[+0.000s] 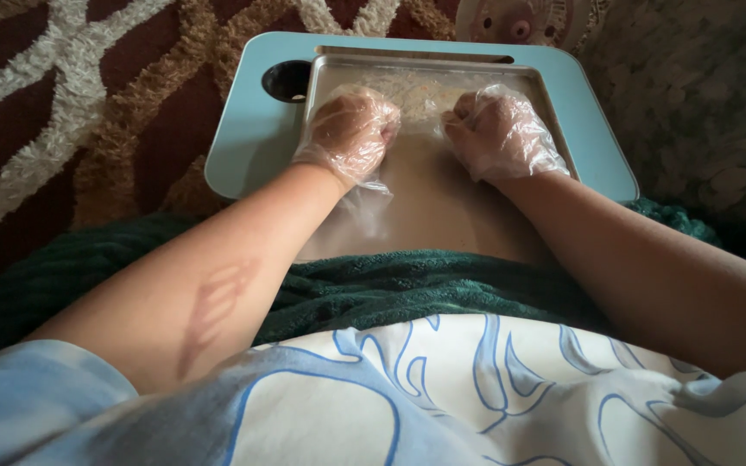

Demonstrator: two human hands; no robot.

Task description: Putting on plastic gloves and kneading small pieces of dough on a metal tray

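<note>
View from above, looking down a person's own two forearms toward a metal tray (520,82). The tray is a shallow silver rectangle with a raised rim. Its long axis runs away from the person, from the lap toward the top of the picture, and its near end passes out of sight behind a dark green blanket (407,285) across the lap.

The tray rests on a pale blue lap table (248,147) with rounded corners. A round cup hole (287,79) sits in the table's far left corner, dark inside; what it holds, if anything, cannot be told.

Both hands wear thin clear plastic gloves. The left hand (349,131) is curled into a loose fist, fingers pressed together, knuckles down on the tray. The right hand (501,131) is curled the same way, just across from it. Between and beyond the two fists, in the far half of the tray, lies a pale crumbly mass of dough (420,95), cream with small orange flecks. Both fists touch its near edge. The near half of the tray shows bare metal.

The table stands on a shaggy rug (88,112) patterned in dark red, tan and white. At the bottom of the picture is white cloth with blue line drawings.
</note>
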